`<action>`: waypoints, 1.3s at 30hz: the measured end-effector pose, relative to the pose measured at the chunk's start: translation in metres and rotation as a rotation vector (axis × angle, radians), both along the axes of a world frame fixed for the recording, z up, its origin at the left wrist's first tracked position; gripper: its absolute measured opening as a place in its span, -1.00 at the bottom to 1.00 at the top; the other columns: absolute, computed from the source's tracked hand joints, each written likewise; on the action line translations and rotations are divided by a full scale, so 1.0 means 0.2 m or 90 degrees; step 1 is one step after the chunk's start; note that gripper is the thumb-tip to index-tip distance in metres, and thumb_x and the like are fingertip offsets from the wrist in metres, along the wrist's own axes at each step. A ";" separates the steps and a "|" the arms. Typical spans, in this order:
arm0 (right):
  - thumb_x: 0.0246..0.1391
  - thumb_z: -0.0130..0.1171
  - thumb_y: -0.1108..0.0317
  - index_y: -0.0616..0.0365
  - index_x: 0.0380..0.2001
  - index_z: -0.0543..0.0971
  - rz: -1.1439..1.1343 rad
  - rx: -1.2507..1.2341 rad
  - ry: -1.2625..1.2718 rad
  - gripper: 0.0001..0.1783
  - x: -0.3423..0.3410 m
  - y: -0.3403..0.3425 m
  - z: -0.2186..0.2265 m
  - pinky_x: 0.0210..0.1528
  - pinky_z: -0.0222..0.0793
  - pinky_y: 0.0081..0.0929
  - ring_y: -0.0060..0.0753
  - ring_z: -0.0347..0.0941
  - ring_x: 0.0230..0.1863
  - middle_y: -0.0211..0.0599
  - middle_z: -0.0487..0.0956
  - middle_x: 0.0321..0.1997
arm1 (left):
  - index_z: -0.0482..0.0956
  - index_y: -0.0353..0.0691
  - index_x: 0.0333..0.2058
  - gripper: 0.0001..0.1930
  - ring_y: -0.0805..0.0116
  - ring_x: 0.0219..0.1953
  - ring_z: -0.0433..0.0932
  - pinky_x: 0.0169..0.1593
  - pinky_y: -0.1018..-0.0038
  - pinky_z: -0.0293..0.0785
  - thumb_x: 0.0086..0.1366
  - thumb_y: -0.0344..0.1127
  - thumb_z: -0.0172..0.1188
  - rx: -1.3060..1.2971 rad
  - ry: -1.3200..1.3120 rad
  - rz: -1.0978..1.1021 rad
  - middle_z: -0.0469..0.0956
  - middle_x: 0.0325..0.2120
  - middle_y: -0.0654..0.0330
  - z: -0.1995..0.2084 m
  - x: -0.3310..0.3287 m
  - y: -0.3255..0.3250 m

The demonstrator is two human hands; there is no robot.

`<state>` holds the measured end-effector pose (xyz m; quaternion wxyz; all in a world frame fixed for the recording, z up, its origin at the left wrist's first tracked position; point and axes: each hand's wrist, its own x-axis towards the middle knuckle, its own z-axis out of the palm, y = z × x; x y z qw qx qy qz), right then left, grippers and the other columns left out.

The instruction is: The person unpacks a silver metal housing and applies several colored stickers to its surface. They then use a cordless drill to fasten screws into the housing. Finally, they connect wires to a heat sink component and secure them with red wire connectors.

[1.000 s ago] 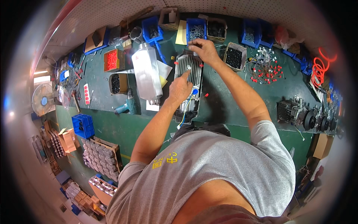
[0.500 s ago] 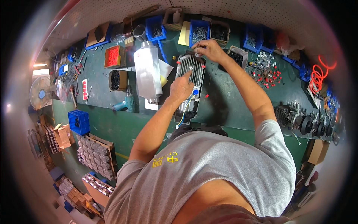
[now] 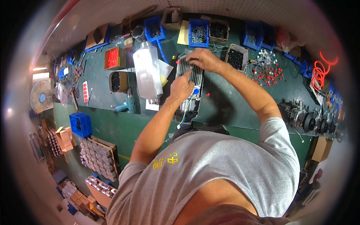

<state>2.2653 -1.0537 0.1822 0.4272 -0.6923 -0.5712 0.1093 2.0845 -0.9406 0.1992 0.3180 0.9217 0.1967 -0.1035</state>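
Observation:
A long silver finned metal housing (image 3: 182,69) lies lengthwise before me on the green bench. My left hand (image 3: 182,88) rests on its middle, the index finger reaching along the fins and the other fingers curled. Whatever is under that fingertip is too small to make out. Above the housing's far end is my right hand (image 3: 204,60), its fingers bent and pinched together, hiding anything held. A blue round connector (image 3: 196,91) and yellow and blue wires (image 3: 183,117) show on the near part of the housing. A smooth silver casing (image 3: 147,73) stands to its left.
Blue bins of screws (image 3: 198,34) line the back. Boxes of red caps (image 3: 112,58) and black parts (image 3: 119,81) stand left, near a teal power drill (image 3: 125,104). Wire bundles (image 3: 267,69) and motor units (image 3: 296,116) lie right. A red coiled hose (image 3: 319,77) hangs there.
My right hand has moved from the housing's far edge toward me and now covers more of its far fins. My left hand stays nearly in place.

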 end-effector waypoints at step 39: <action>0.00 0.33 0.44 0.11 -0.17 0.66 0.012 -0.181 -0.178 -0.73 -0.15 0.02 0.05 0.07 0.49 -0.18 -0.08 0.52 -0.01 -0.22 0.65 -0.19 | 0.57 -0.27 -0.25 -0.75 0.10 -0.39 0.66 -0.29 0.29 0.56 0.22 -0.27 0.42 -0.060 -0.287 0.076 0.65 -0.39 0.04 -0.01 -0.25 -0.03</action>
